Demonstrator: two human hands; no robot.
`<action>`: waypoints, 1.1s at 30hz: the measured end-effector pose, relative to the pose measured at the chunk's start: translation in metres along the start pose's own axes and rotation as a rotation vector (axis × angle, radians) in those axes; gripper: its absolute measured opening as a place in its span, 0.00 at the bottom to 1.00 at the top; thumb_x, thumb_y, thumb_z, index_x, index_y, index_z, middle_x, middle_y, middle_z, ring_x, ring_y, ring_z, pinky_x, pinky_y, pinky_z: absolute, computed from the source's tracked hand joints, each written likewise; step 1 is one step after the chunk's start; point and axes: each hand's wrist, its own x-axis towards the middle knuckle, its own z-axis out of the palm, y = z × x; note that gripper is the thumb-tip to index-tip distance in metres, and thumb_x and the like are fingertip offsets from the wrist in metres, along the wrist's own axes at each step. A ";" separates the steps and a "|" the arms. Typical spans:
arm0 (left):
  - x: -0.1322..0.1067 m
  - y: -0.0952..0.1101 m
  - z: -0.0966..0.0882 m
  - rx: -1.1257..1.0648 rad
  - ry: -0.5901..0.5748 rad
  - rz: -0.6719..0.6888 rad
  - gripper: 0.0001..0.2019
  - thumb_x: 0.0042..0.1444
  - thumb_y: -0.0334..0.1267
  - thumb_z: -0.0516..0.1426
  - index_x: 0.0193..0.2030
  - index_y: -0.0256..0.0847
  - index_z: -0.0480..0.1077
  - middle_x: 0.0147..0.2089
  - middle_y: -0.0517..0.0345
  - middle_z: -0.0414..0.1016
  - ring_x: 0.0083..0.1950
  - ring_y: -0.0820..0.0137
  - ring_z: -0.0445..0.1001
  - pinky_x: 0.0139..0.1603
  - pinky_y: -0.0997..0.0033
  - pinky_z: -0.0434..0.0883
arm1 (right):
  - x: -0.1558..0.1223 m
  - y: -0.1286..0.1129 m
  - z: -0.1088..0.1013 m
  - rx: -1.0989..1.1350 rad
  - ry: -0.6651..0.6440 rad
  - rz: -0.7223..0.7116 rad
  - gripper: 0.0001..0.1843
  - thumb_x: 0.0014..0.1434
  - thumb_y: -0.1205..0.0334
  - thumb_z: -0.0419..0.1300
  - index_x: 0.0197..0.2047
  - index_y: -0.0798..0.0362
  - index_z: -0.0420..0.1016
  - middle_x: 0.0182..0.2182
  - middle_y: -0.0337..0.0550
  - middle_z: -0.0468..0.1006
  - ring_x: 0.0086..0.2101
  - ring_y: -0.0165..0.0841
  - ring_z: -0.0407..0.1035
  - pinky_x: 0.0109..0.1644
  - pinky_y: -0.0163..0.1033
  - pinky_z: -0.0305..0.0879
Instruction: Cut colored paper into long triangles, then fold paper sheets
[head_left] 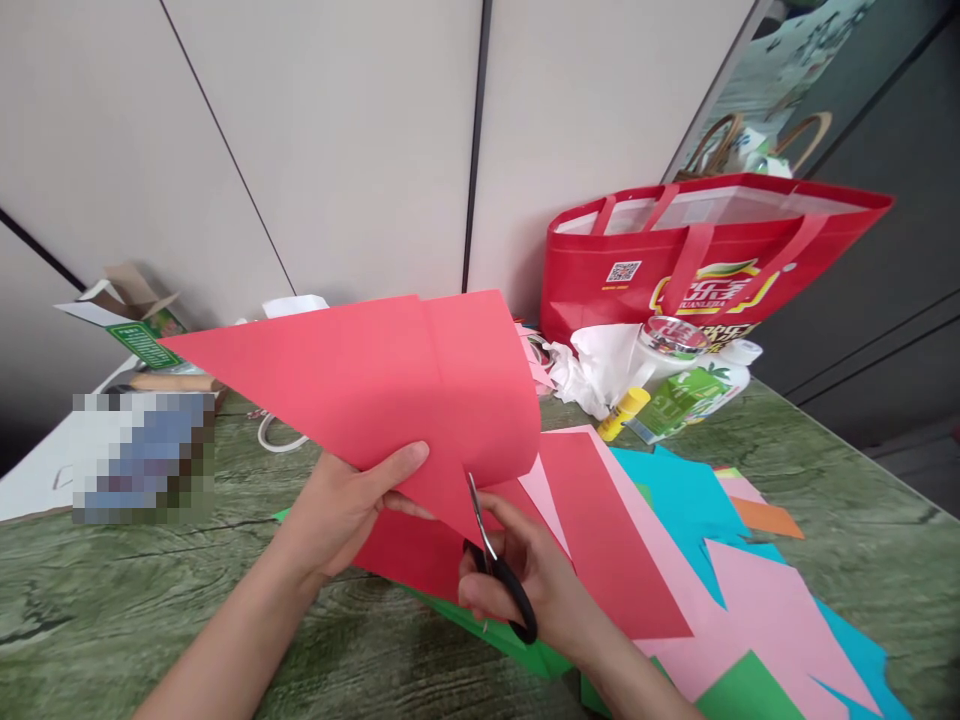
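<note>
A large sheet of red paper (pixel 375 370), folded into a pointed shape, is held above the table by my left hand (pixel 352 510). The left thumb lies on top of the sheet and the fingers are beneath it. My right hand (pixel 517 570) grips black-handled scissors (pixel 514 595). Their blades sit at the paper's lower edge, where a cut runs between a narrow flap and the curled right part. Below the hands lie more red paper (pixel 427 555) and green paper (pixel 517 640).
Pink paper (pixel 780 600), blue paper (pixel 667 500) and other sheets spread to the right. A yellow glue stick (pixel 624 413), crumpled tissue (pixel 600 360) and a red bag (pixel 600 270) stand behind. Back left are a tape roll (pixel 277 435) and an open green box (pixel 142 335).
</note>
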 end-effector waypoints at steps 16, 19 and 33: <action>-0.004 -0.012 0.015 0.063 -0.027 -0.052 0.11 0.47 0.39 0.60 0.39 0.40 0.69 0.34 0.58 0.78 0.33 0.63 0.76 0.28 0.63 0.77 | 0.001 -0.009 0.003 0.046 0.062 -0.098 0.17 0.42 0.68 0.68 0.36 0.53 0.68 0.29 0.37 0.75 0.32 0.29 0.68 0.37 0.32 0.64; -0.006 -0.011 0.016 0.064 -0.008 -0.056 0.12 0.47 0.39 0.60 0.39 0.40 0.68 0.35 0.58 0.77 0.34 0.63 0.76 0.29 0.62 0.77 | 0.001 -0.009 0.003 0.035 0.075 -0.109 0.17 0.43 0.69 0.68 0.36 0.53 0.68 0.31 0.38 0.75 0.34 0.30 0.69 0.37 0.31 0.65; -0.006 -0.010 0.017 0.085 0.021 -0.053 0.12 0.45 0.38 0.61 0.38 0.41 0.68 0.35 0.59 0.78 0.34 0.62 0.77 0.27 0.63 0.77 | 0.001 -0.006 0.004 -0.002 0.133 -0.084 0.17 0.42 0.66 0.69 0.34 0.54 0.67 0.25 0.35 0.74 0.21 0.23 0.64 0.24 0.26 0.64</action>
